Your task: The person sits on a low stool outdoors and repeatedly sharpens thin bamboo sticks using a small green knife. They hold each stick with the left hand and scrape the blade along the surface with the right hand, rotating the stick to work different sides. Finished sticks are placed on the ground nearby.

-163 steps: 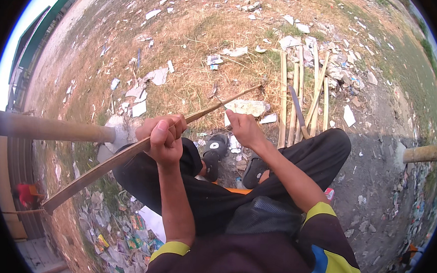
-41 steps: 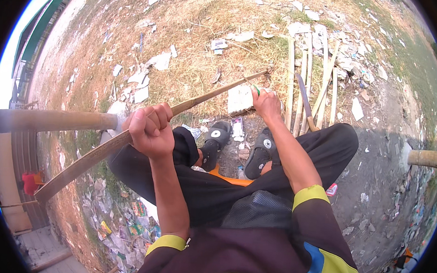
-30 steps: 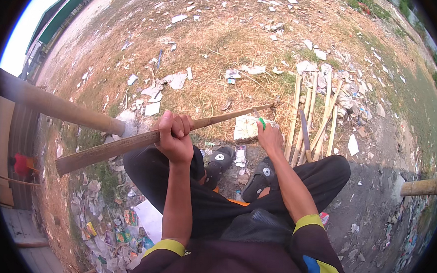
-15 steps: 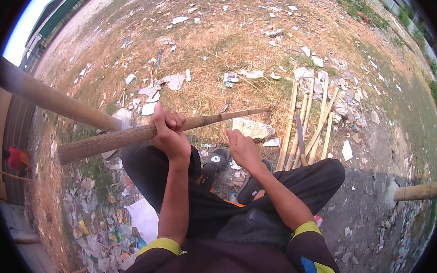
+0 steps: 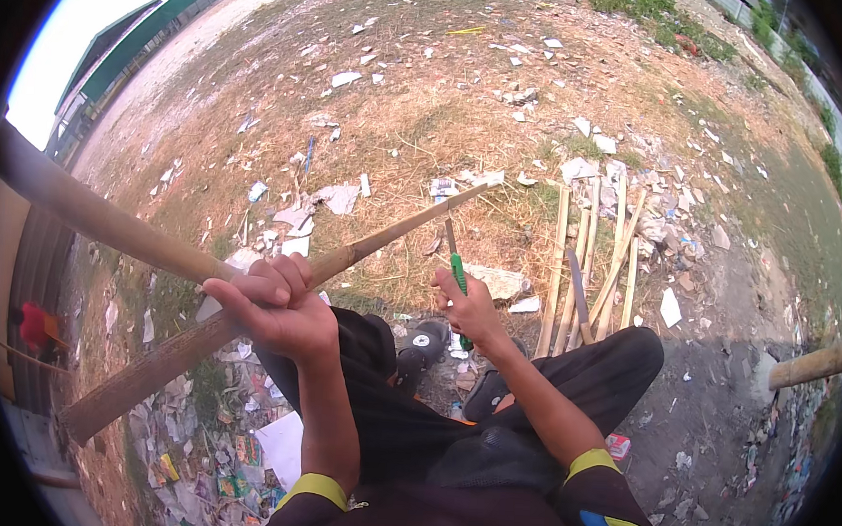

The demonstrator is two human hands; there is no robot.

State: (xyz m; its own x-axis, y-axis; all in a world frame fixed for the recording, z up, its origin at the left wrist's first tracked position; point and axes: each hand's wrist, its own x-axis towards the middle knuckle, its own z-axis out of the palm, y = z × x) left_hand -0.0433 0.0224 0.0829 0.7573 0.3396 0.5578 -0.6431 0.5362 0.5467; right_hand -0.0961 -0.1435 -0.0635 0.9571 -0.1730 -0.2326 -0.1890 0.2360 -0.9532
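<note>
A long split bamboo piece (image 5: 360, 247) slants across my lap, its thick end low at the left and its thinner end up toward the middle. My left hand (image 5: 281, 303) is closed around its thicker half, thumb pointing out to the left. In my right hand (image 5: 471, 308) is a green-handled utility knife (image 5: 457, 272), blade upward. The blade stands close beneath the bamboo's thin end; I cannot tell whether they touch.
Several bamboo strips (image 5: 557, 261) lie on the ground ahead to the right, with a long-bladed knife (image 5: 577, 285) on them. A thick bamboo pole (image 5: 109, 213) runs in from the left, and another pole (image 5: 811, 367) from the right. Paper scraps litter the dry grass.
My left hand has moved left along with the bamboo, whose thick end has dropped and thin end risen. The right hand has turned, and the knife's handle and blade now show.
</note>
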